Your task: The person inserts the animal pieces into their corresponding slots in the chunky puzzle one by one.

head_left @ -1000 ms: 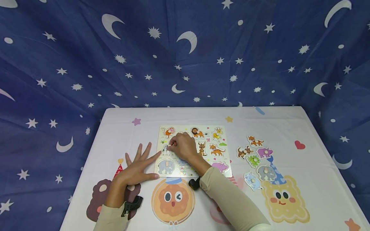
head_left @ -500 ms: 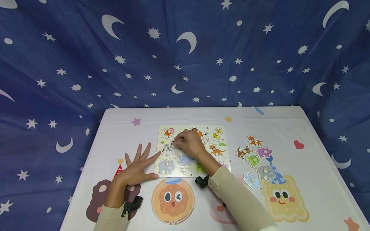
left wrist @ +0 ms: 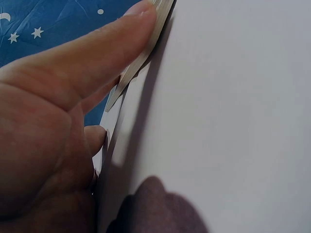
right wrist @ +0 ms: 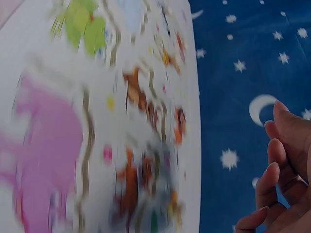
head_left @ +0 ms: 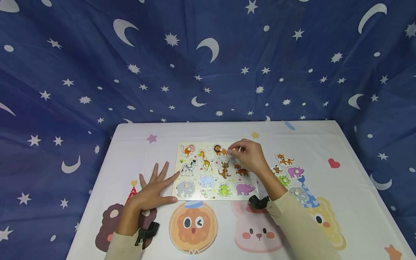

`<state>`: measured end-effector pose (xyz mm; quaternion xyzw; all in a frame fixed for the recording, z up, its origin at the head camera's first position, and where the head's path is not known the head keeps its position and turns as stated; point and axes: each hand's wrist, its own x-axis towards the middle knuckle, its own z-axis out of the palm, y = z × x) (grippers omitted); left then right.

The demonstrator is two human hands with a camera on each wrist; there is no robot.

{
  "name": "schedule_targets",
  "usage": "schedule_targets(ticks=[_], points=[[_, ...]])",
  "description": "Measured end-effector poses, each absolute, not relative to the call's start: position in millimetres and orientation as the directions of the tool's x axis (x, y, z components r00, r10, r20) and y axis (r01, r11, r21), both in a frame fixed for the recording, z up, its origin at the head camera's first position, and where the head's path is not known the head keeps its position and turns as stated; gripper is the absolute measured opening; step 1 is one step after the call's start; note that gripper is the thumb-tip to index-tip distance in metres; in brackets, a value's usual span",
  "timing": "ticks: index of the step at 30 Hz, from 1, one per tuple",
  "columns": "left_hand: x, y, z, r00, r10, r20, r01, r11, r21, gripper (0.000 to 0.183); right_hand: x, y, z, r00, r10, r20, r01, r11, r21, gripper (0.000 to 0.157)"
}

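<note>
A wooden animal puzzle board (head_left: 198,196) lies on the table in the head view, with pictures of a zebra (head_left: 187,168), giraffe (head_left: 205,160), monkey (head_left: 188,150), lion (head_left: 220,150) and several other animals. My left hand (head_left: 152,189) is spread flat at the board's left edge, index finger and thumb touching it. In the left wrist view the thumb (left wrist: 112,48) rests along the board's side. Above the board's upper right part is my right hand (head_left: 248,154), fingers loosely bent. Nothing shows between its fingers (right wrist: 276,162) in the right wrist view. This hand hides the board's upper right corner.
Right of the board lie loose animal pieces: a tiger (head_left: 284,159), a purple hippo (head_left: 295,172), a frog (head_left: 284,180), a grey elephant (head_left: 299,194) and a partly covered kangaroo (head_left: 277,169). A starry blue curtain (head_left: 156,47) hangs behind the table.
My right hand has left the zebra and moved right across the board, uncovering the giraffe, zebra and kangaroo pictures. My left hand has stayed at the board's edge.
</note>
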<state>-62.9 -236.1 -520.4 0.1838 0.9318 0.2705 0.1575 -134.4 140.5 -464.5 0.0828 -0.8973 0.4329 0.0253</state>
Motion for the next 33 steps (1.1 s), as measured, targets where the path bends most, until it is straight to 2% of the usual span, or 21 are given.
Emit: schedule_targets(ticks=[10,17,26,33], points=[[-63,-236,-522,-0.885,0.425,-0.189,0.257,0.786,0.562,0.092,-122,205,-465,-0.995,0.002,0.103,-0.074,0.687,-0.723,0.018],[-64,-237,-524,-0.883,0.429,-0.188,0.26,0.784,0.564,0.092,-109,246,-473,-0.997,0.062,0.04,0.016,0.709,-0.705,0.025],[-65,-238,-523,-0.884,0.429,-0.187,0.263,0.786,0.559,0.092,-96,277,-493,-0.999,0.046,-0.028,0.053,0.707,-0.705,0.024],[-64,-237,-524,-0.881,0.433,-0.191,0.264,0.784,0.562,0.092,-89,287,-498,-0.995,-0.035,-0.09,0.038,0.716,-0.697,0.027]])
